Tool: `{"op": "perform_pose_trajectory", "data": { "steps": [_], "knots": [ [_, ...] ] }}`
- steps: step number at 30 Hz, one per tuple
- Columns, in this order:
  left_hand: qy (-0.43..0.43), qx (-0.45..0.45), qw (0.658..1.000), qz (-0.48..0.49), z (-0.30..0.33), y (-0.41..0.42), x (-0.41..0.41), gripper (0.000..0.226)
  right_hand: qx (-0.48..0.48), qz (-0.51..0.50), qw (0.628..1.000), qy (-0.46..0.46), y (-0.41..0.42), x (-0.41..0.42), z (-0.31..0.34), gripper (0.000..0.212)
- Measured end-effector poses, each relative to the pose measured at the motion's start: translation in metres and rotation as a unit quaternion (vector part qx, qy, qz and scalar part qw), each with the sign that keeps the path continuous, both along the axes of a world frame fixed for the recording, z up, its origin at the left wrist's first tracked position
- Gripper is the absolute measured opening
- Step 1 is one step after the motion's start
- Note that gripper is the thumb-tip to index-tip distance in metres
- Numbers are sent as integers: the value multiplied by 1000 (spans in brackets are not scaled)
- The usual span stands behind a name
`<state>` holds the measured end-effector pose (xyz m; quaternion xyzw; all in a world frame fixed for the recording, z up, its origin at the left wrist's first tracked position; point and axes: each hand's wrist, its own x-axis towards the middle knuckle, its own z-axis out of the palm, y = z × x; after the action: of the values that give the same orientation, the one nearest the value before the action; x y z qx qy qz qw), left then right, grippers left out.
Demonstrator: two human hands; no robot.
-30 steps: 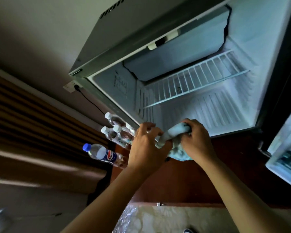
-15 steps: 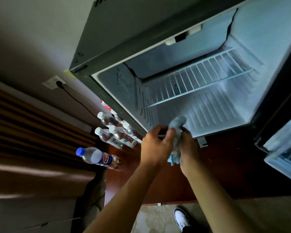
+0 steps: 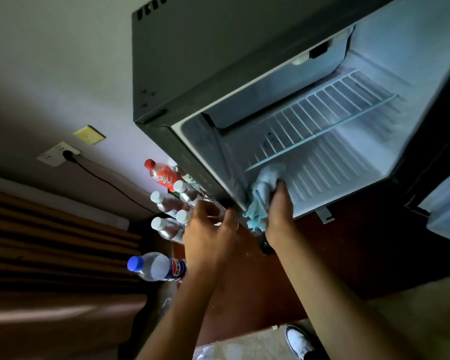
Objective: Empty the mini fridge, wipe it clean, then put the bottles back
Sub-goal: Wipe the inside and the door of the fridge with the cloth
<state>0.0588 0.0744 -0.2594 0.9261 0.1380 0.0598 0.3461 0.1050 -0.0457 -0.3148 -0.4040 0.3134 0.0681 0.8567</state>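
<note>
While the right hand (image 3: pixel 279 211) grips a crumpled pale blue cloth (image 3: pixel 261 196), its fingers curled round the bunched fabric, the cloth's upper end presses against the lower left front corner of the open white-lined mini fridge (image 3: pixel 322 141), and its frayed lower end hangs just below the fridge's front edge. The left hand (image 3: pixel 211 229) hovers just left of the cloth, fingers loosely bent and holding nothing; its fingertips are blurred, so whether they touch the fridge's edge cannot be told.

Inside the fridge a white wire shelf (image 3: pixel 320 120) spans the cavity, with a freezer flap above it. The fridge door (image 3: pixel 447 211) is cut off at the right border.

Left of the fridge, on a dark red-brown wooden surface (image 3: pixel 348 255), stands a cluster of clear plastic water bottles with white caps (image 3: pixel 166 201), partly hidden behind the left hand. A red-labelled bottle with a red cap (image 3: pixel 161 175) stands behind them, and a blue-capped clear bottle with a blue and red label (image 3: pixel 156 266) is nearer the camera. A white wall socket with a black plug (image 3: pixel 60 154) and a yellow plate (image 3: pixel 89 134) sit on the wall. A white shoe (image 3: pixel 299 341) shows at the bottom.
</note>
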Motion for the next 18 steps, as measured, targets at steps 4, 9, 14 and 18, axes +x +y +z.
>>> {"op": "perform_pose_trajectory", "data": {
  "steps": [4, 9, 14, 18],
  "knots": [
    [-18, -24, 999, 14, 8, 3, 7, 46, -362, 132, 920, -70, 20, 9, -3, 37],
    [-15, -90, 996, 13, 17, -12, 18, 42, -532, 81, 832, -134, 31, -6, -7, 52],
    [-48, -73, 993, 79, 19, -27, 25, 54, -549, 57, 799, -238, 42, -15, -6, 36],
    [-58, -65, 992, 89, 14, -34, 30, 44, -550, 82, 780, -285, 31, -4, -17, 34]
  ]
}}
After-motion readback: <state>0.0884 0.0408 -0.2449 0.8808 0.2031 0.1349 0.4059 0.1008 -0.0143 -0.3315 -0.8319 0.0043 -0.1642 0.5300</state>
